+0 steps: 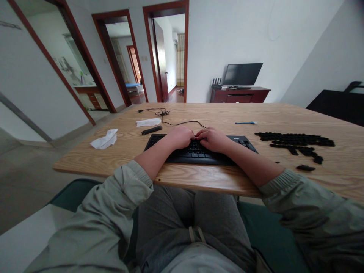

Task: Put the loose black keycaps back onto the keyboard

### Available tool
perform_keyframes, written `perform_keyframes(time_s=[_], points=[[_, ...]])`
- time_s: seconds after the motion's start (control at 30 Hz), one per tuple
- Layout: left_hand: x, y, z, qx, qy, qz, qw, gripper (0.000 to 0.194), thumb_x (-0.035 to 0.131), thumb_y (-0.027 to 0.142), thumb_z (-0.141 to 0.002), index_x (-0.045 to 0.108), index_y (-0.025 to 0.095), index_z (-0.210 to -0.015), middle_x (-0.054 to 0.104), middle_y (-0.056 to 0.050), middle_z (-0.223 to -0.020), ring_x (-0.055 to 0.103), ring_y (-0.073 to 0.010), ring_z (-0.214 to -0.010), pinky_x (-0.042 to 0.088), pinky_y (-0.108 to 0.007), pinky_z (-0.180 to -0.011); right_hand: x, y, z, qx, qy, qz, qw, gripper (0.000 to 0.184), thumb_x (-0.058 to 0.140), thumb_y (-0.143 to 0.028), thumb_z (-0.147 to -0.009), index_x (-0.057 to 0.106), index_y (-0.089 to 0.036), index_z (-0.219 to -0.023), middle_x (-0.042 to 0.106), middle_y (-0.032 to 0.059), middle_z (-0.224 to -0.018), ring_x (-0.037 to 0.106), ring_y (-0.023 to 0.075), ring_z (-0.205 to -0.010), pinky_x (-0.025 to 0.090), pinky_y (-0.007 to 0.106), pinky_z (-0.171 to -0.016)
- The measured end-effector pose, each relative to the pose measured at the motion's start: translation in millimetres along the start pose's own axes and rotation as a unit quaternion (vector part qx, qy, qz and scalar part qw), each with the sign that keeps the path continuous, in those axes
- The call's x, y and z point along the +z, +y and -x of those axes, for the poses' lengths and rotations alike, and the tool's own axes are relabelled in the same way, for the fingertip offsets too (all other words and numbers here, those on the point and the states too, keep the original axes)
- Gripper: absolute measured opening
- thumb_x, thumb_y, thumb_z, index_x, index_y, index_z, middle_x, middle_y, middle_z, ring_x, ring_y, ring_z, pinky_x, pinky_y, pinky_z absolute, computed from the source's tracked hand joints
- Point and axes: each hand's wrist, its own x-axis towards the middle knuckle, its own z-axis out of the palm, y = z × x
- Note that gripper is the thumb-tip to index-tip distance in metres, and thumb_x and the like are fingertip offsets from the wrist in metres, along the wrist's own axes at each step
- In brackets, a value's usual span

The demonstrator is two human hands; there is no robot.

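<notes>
A black keyboard (196, 155) lies near the front edge of the wooden table, with several of its key places looking bare. My left hand (181, 137) rests over its upper middle, fingers curled and pressed together. Close beside it, my right hand (212, 139) is bent inward, its thumb and fingertips meeting those of the left. Whatever sits between the fingertips is too small and too covered to make out. To the right lie rows of loose black keycaps (295, 139), with a single longer keycap (305, 167) nearer the front.
The keyboard's cable (184, 123) runs back to a coiled bundle at the left. Two crumpled white tissues (105, 139) and a dark strip-shaped object (151, 130) lie left of the keyboard. A slim blue brush (245, 123) rests behind it on the wooden table (93, 161).
</notes>
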Motion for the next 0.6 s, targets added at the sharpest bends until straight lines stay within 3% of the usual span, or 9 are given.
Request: perform_keyframes(time_s=[0.1,0.2,0.27,0.4,0.5,0.6], points=[[0.3,-5.8,1.7,0.001,0.014,0.012,1.0,0.037,0.056,0.016,-0.084,0.076,0.027,-0.114,0.074,-0.005,-0.117,0.065,-0.0217,-0.112,0.048,-0.03,-0.099,-11.6,-2.0,4.7,0.037,0.03,-0.03,0.998,0.038,0.053,-0.015,-0.082,0.076,-0.016,-0.112,0.074,0.01,-0.117,0.067,0.0246,-0.108,0.048,0.037,-0.101],[-0.8,-14.3,3.4,-0.003,0.053,0.034,0.998,0.045,0.049,0.015,-0.088,0.069,0.024,-0.127,0.072,-0.005,-0.125,0.065,-0.0195,-0.114,0.048,-0.03,-0.099,-37.8,-11.4,21.8,0.126,0.144,-0.058,0.98,0.039,0.052,-0.019,-0.084,0.073,-0.015,-0.116,0.074,0.0114,-0.112,0.068,0.0257,-0.102,0.053,0.04,-0.093],[-1.3,-17.7,3.8,0.007,0.061,0.037,0.997,0.048,0.048,0.014,-0.087,0.067,0.023,-0.13,0.07,-0.005,-0.128,0.064,-0.0183,-0.115,0.047,-0.029,-0.101,-57.6,-24.3,43.9,0.148,0.202,-0.064,0.966,0.036,0.05,-0.021,-0.085,0.073,-0.019,-0.114,0.074,0.0107,-0.11,0.069,0.0257,-0.098,0.055,0.041,-0.088],[1.5,-16.9,1.5,0.049,0.019,0.008,0.999,0.046,0.051,0.012,-0.083,0.072,0.025,-0.122,0.07,-0.004,-0.127,0.063,-0.0187,-0.116,0.044,-0.029,-0.105,-89.4,-41.3,112.1,0.11,0.172,-0.036,0.978,0.03,0.053,-0.024,-0.084,0.074,-0.029,-0.105,0.073,0.0087,-0.113,0.067,0.0278,-0.107,0.054,0.045,-0.092],[4.0,-14.3,-0.8,0.04,0.001,-0.007,0.999,0.044,0.051,0.013,-0.082,0.075,0.025,-0.117,0.072,-0.004,-0.122,0.064,-0.02,-0.115,0.044,-0.03,-0.106,-111.5,-10.9,179.7,0.19,0.191,-0.018,0.963,0.024,0.058,-0.035,-0.084,0.075,-0.034,-0.1,0.073,0.0128,-0.111,0.069,0.0278,-0.099,0.054,0.039,-0.061],[1.5,-15.1,-0.5,0.03,0.018,0.006,0.999,0.047,0.052,0.015,-0.081,0.072,0.025,-0.123,0.071,-0.004,-0.125,0.063,-0.0207,-0.115,0.045,-0.03,-0.105,-136.8,62.2,255.0,0.305,0.201,0.014,0.931,0.031,0.066,-0.056,-0.076,0.077,-0.033,-0.093,0.076,0.0191,-0.089,0.07,0.0228,-0.067,0.044,0.039,-0.052]])
